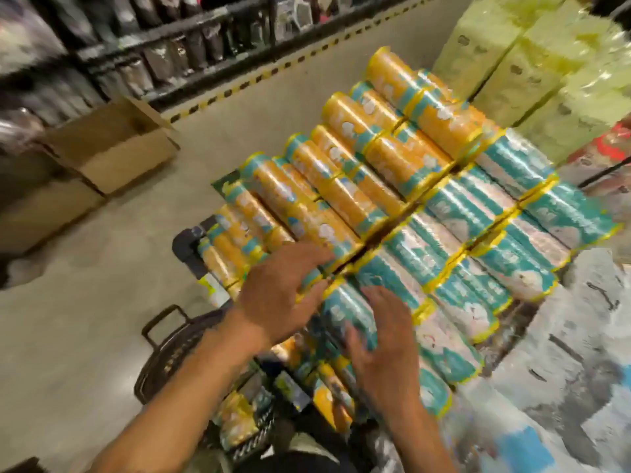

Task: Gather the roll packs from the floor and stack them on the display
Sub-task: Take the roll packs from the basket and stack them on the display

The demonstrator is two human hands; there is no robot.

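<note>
Directly beneath left hand (280,288) and right hand (382,349), both spread flat, the nearest stacked roll packs (341,305).

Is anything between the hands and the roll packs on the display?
Nothing visible. The left hand touches an orange pack at the near edge of the stack; the right hand touches a teal pack beside it.
</note>
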